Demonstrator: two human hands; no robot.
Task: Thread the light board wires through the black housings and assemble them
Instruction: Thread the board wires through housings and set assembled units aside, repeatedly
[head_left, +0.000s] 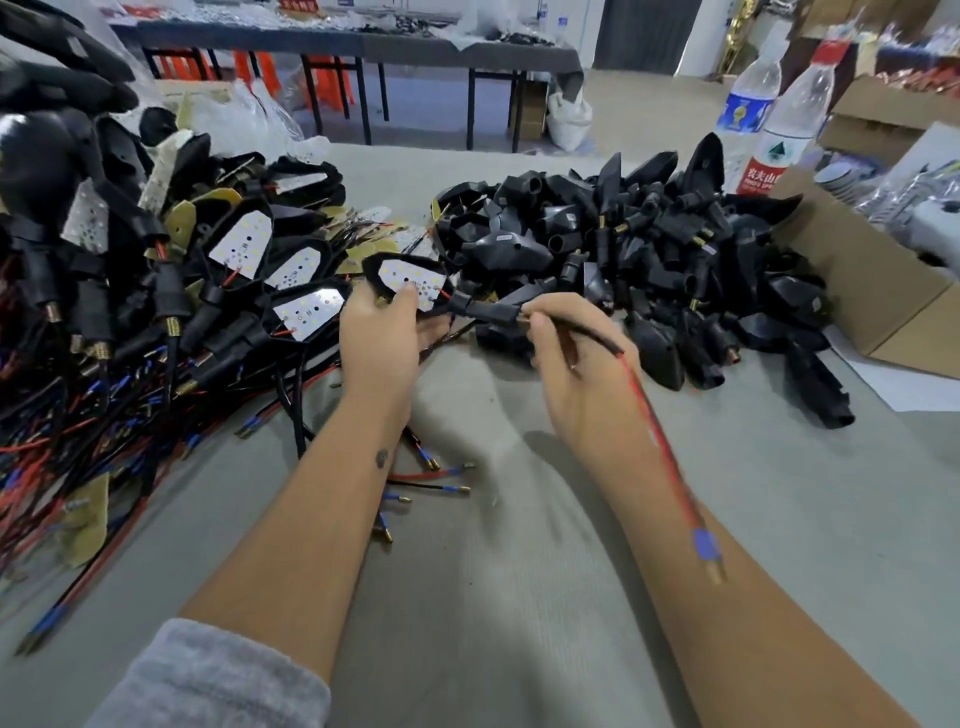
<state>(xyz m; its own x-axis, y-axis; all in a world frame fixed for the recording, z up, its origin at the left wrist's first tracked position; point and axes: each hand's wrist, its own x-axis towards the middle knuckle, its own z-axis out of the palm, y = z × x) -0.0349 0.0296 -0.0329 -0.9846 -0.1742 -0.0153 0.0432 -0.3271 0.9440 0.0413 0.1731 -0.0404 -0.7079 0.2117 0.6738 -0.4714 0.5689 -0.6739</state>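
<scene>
Piles show the count: many finished lamps (171, 291) lie left, a big heap of empty housings (639, 260) waits right.
Left hand (379, 338) grips one housing with its board (413, 283) seated; right hand (566, 358) pinches its wire (597, 338) (already through the stem).

Motion-blurred red wire (662, 441), perhaps black too; left wire heap (62, 415) edge-cropped.

A grey cloth-covered table (493, 597) carries a heap of empty black housings (649, 260) on the right and a pile of assembled lights (182, 270) with red and black wires (78, 415) on the left. A cardboard box (872, 291) and two water bottles (779, 130) stand at its right edge.
</scene>
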